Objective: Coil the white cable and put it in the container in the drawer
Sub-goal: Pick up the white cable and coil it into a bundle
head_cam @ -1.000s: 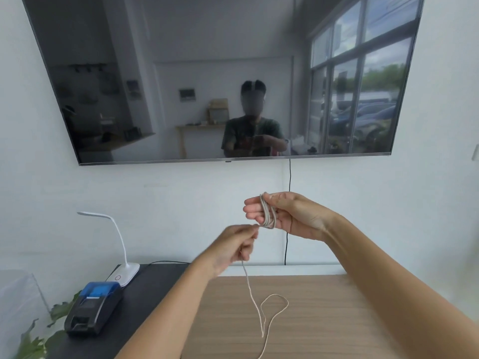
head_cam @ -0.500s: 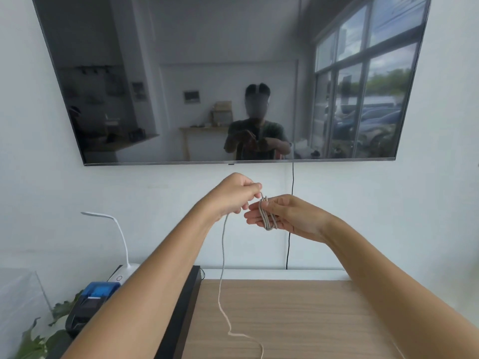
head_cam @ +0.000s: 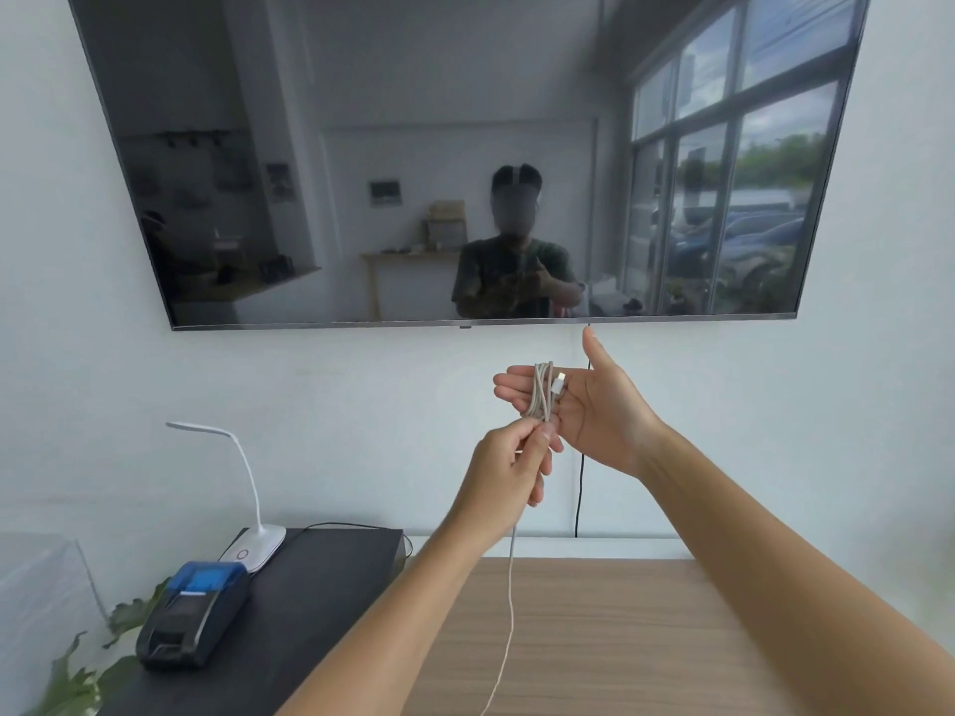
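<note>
The white cable [head_cam: 542, 392] is wound in several loops around the fingers of my right hand [head_cam: 594, 405], which is held up with palm open and thumb raised. A white plug end lies on that palm. My left hand [head_cam: 509, 470] is just below, pinching the loose strand under the loops. The rest of the cable hangs down from my left hand to the wooden top [head_cam: 620, 638] and runs off the bottom edge. No drawer or container is in view.
A large dark TV [head_cam: 362, 147] hangs on the wall ahead, a black cord [head_cam: 579, 498] dropping from it. At left a black cabinet top [head_cam: 310, 586] carries a white desk lamp [head_cam: 253, 545] and a blue-black receipt printer [head_cam: 194, 612]. Green leaves [head_cam: 72, 674] at lower left.
My left hand went up over my right fingers with the strand, then came back down below them, adding a loop. My right thumb has lifted. Less cable lies on the wooden top.
</note>
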The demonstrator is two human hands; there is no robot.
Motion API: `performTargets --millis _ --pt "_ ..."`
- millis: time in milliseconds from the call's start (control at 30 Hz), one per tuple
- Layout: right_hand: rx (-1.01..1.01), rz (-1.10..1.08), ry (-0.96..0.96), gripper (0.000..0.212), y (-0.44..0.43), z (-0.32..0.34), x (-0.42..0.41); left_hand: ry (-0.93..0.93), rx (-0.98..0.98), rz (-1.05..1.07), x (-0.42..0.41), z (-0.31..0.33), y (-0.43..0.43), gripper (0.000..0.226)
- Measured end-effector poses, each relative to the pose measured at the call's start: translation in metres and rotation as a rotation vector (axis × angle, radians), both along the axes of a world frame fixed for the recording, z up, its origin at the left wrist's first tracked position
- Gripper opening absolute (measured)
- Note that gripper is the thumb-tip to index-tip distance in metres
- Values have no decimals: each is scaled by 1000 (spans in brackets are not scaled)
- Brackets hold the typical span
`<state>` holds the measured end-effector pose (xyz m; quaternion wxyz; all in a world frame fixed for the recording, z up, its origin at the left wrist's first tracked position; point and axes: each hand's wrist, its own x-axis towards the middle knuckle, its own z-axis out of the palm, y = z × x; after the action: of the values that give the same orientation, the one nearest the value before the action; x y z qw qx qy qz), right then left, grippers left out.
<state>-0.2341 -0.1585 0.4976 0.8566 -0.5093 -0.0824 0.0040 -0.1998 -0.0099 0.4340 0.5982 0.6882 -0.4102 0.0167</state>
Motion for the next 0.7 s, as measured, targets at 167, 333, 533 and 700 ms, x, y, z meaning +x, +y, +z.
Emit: performTargets --millis 167,333,533,700 --pt "-25 0 -35 92 0 0 0 89 -5 -111 11 -4 8 32" --pt "-14 12 -65 92 9 6 -2 223 53 -237 18 -15 14 33" --pt "7 153 -20 99 19 10 -14 554 104 -348 28 -22 26 26" --pt "-168 274 98 110 23 -5 -22 417 239 -187 52 25 43 14"
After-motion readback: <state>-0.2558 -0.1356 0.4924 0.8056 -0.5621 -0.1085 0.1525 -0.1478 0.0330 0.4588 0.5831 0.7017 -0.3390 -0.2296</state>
